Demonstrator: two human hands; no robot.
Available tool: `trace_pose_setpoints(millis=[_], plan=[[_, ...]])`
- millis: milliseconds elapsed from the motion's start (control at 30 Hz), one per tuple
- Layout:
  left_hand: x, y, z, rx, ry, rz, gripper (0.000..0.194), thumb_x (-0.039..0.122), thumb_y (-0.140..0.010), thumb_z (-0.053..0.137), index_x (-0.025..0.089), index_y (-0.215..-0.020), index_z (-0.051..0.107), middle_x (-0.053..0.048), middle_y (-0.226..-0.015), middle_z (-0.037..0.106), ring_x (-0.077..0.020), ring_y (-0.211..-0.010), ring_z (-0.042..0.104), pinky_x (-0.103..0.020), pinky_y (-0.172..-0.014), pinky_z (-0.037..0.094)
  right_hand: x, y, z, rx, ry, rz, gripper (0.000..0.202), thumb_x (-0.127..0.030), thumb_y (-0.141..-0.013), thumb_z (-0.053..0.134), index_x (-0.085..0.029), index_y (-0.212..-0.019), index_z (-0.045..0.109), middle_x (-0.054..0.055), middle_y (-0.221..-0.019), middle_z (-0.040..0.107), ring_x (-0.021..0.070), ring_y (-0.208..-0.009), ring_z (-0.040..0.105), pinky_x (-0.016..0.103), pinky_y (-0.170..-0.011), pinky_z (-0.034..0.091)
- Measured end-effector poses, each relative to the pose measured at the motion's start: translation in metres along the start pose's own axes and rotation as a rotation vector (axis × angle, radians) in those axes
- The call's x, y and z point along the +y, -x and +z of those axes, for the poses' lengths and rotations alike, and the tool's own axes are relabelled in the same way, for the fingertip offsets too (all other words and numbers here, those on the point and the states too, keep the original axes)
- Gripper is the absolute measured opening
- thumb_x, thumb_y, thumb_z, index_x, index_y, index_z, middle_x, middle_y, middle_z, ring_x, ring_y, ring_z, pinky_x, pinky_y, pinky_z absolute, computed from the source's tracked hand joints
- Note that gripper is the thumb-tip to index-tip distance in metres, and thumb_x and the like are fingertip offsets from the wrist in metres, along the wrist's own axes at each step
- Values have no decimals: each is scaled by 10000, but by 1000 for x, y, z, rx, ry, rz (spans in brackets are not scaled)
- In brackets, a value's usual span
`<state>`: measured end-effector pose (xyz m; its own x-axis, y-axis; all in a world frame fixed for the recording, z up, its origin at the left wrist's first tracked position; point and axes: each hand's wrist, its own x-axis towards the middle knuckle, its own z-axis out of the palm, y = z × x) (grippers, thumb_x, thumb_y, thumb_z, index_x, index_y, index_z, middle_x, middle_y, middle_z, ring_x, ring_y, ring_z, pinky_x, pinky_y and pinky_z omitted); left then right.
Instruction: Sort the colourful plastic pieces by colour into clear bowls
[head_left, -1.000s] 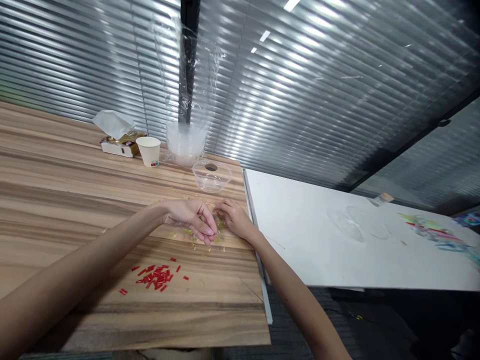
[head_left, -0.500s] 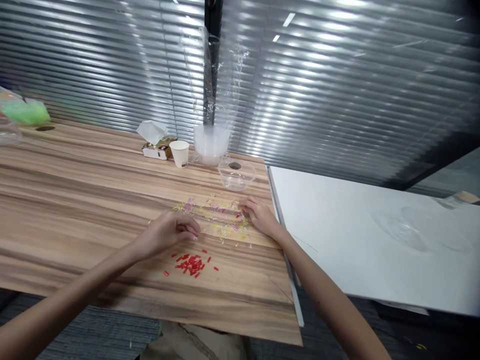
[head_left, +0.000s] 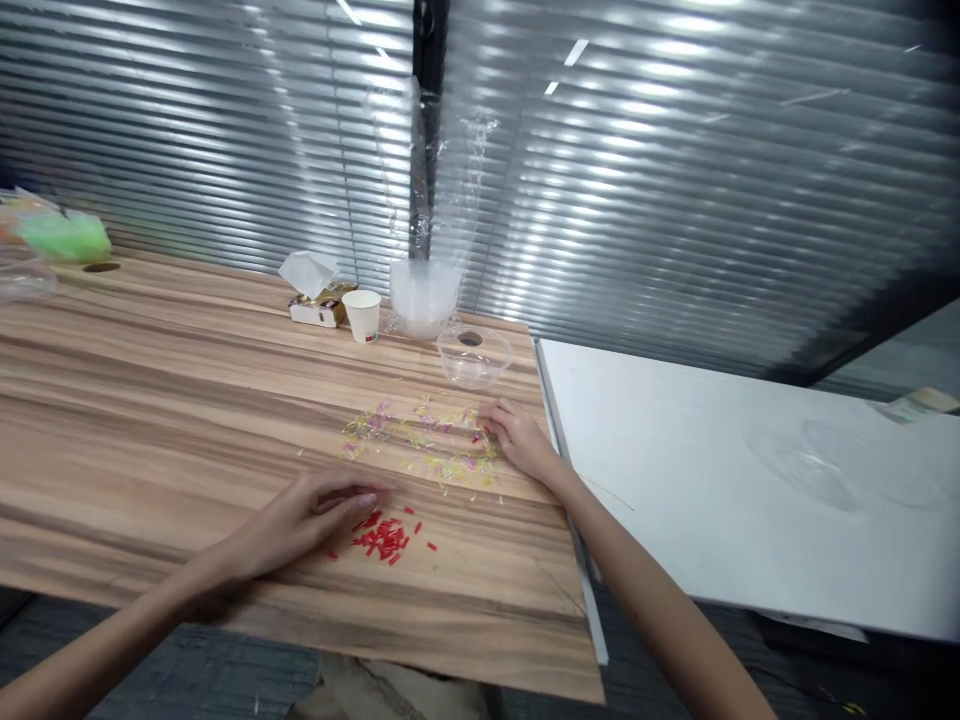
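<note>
Red pieces [head_left: 384,540] lie heaped toward the near edge of the wooden table [head_left: 187,400], and there's the left hand [head_left: 311,520] right beside them! Its forearm slants in over the near edge, palm low, fingers stretched toward the right edge, thumb tucked close beneath: a narrow gap, though blur hides whether anything is pinched there. Over by the right edge, the right hand [head_left: 517,435] rests low, fingers curled leftward at the colorful scraps [head_left: 456,465], one red bit at its fingertips (gripped or merely touched, it's impossible to say). As for direction, the short pieces point every which way, long axes crossing, a few strays off toward the right edge. Wood grain runs between heap and near edge; a clear bowl [head_left: 474,360] sits near the far right corner, and a white table [head_left: 675,450] adjoins the right edge.
</note>
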<state>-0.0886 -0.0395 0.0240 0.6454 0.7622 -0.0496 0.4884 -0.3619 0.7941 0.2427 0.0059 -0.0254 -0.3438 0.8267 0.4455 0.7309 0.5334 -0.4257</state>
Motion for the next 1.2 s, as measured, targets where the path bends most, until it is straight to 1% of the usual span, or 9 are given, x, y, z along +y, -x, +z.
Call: trace_pose_setpoints(millis=[133, 267, 400, 500, 600, 700, 967, 1100, 1200], plan=[[6, -33, 1, 73, -154, 199, 277, 352, -928, 477, 214, -1064, 675, -46, -1071, 701, -195, -973, 638, -298, -868, 495, -3, -2, -2, 27, 9, 27, 217, -44, -892, 493, -131, -1036, 630, 80, -974, 592, 183, -901, 556, 294, -821, 446], [23, -90, 11, 28, -303, 408, 293, 257, -946, 410, 210, -1057, 678, -48, -1035, 699, -178, -956, 627, -272, -852, 467, -5, -4, -9, -2, -85, 85, 159, -99, -911, 530, -148, -997, 654, 57, -960, 606, 155, -865, 571, 265, -793, 447], [33, -138, 31, 47, -427, 346, 227, 200, -889, 486, 165, -886, 709, -60, -852, 706, -178, -789, 631, -246, -709, 440, -6, -4, -16, -57, -206, 130, 103, -105, -877, 598, -153, -894, 687, 32, -906, 617, 132, -825, 575, 234, -762, 448], [30, -156, 45, 52, -460, 261, 171, 200, -852, 549, 170, -803, 711, -51, -792, 705, -182, -737, 630, -241, -659, 412, -8, -6, -18, -76, -233, 164, 102, -88, -848, 631, -156, -882, 699, 23, -897, 615, 127, -826, 574, 227, -761, 442], [28, -161, 51, 77, -473, 184, 110, 182, -808, 602, 174, -788, 709, -46, -792, 705, -188, -737, 633, -242, -649, 402, -10, -8, -19, -82, -222, 164, 105, -68, -834, 635, -151, -856, 695, 18, -885, 611, 126, -826, 567, 225, -756, 429], [28, -163, 51, 76, -486, 161, 84, 159, -784, 615, 169, -784, 699, -38, -771, 691, -183, -713, 624, -242, -639, 399, -9, -9, -18, -74, -201, 169, 106, -54, -829, 631, -146, -832, 685, 11, -855, 597, 119, -781, 553, 219, -720, 416], [23, -166, 55, 42, -566, 223, 62, 170, -799, 575, 156, -772, 629, -63, -796, 656, -212, -770, 600, -271, -659, 400, -2, -8, -12, -67, -204, 140, 125, -23, -832, 599, -140, -790, 614, 3, -826, 564, 116, -748, 531, 220, -699, 399], [30, -146, 37, 139, -508, 306, 127, 160, -837, 459, 165, -763, 562, -56, -818, 632, -191, -749, 575, -267, -651, 397, -1, -7, -11, 10, -207, 132, 122, -57, -870, 545, -150, -800, 581, 14, -846, 561, 133, -776, 536, 237, -723, 408], [28, -110, 19, 251, -381, 322, 173, 207, -864, 401, 181, -765, 540, -19, -751, 617, -167, -702, 564, -256, -654, 410, -2, -7, -14, 112, -198, 114, 128, -86, -888, 512, -161, -799, 565, 16, -817, 576, 147, -759, 539, 249, -708, 404]])
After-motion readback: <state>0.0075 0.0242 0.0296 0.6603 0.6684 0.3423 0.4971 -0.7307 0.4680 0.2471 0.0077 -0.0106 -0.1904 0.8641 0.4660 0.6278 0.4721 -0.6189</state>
